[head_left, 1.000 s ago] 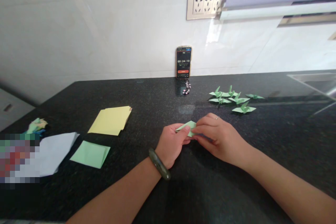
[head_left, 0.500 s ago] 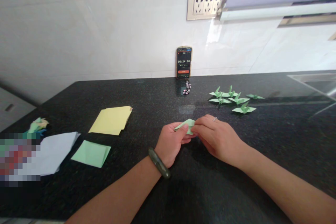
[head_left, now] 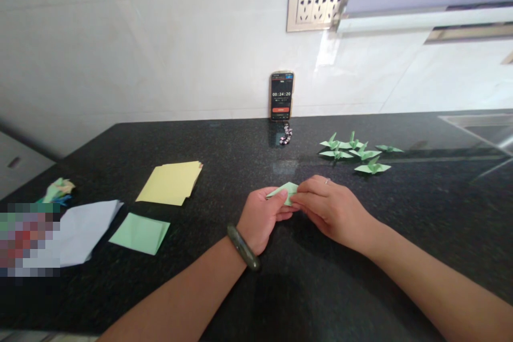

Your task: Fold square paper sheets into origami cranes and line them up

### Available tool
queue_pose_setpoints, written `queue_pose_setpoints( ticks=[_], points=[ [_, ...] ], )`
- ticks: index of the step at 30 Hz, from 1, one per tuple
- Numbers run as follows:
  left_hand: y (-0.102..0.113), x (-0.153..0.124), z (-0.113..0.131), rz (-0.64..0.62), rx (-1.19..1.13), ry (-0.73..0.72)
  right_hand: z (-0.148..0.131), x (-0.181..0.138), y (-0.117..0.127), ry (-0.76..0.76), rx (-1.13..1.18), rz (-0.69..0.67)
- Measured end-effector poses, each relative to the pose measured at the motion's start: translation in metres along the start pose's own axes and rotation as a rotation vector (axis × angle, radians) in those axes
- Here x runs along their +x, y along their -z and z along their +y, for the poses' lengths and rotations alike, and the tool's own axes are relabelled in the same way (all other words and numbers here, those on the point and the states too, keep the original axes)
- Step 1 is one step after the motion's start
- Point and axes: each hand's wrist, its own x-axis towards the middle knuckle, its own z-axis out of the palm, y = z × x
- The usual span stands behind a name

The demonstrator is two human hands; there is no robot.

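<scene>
A small folded piece of green paper (head_left: 285, 191) is pinched between both hands just above the black countertop (head_left: 224, 144). My left hand (head_left: 260, 219), with a dark green bangle on its wrist, grips the paper's left side with closed fingers. My right hand (head_left: 331, 207), wearing a ring, pinches the right side from above. Most of the paper is hidden under the fingers.
Several finished green paper cranes (head_left: 355, 153) lie at the back right. A phone (head_left: 281, 95) showing a timer leans on the wall, beads (head_left: 286, 134) before it. Left are yellow sheets (head_left: 170, 183), a green sheet (head_left: 140, 233), white paper (head_left: 82, 230) and crumpled coloured paper (head_left: 59, 190).
Both hands have shifted slightly away from me with the green paper, and the right fingers have slid along its fold. The timer advanced by a second.
</scene>
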Motion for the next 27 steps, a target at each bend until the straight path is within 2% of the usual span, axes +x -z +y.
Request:
queue_pose_setpoints(
  ticks=[7,13,18,22,27],
  points=[
    [0.0,0.0002,-0.0012,-0.004,0.022,0.01,-0.0024,0.001,-0.0015,-0.035,-0.083,-0.05],
    [0.0015,0.0015,-0.0021,0.0,-0.055,0.03,-0.0064,0.0016,0.0006,0.028,-0.19,-0.081],
    [0.0012,0.0011,-0.0011,-0.013,-0.025,0.029,-0.0057,0.0006,-0.0029,-0.012,-0.179,-0.069],
    [0.0004,0.0017,-0.002,-0.005,-0.012,0.035,-0.0069,0.0013,-0.0039,-0.064,-0.182,-0.118],
    [0.0006,0.0022,-0.0029,0.004,-0.031,0.038,-0.0079,0.0021,-0.001,-0.035,-0.18,-0.124]
  ],
)
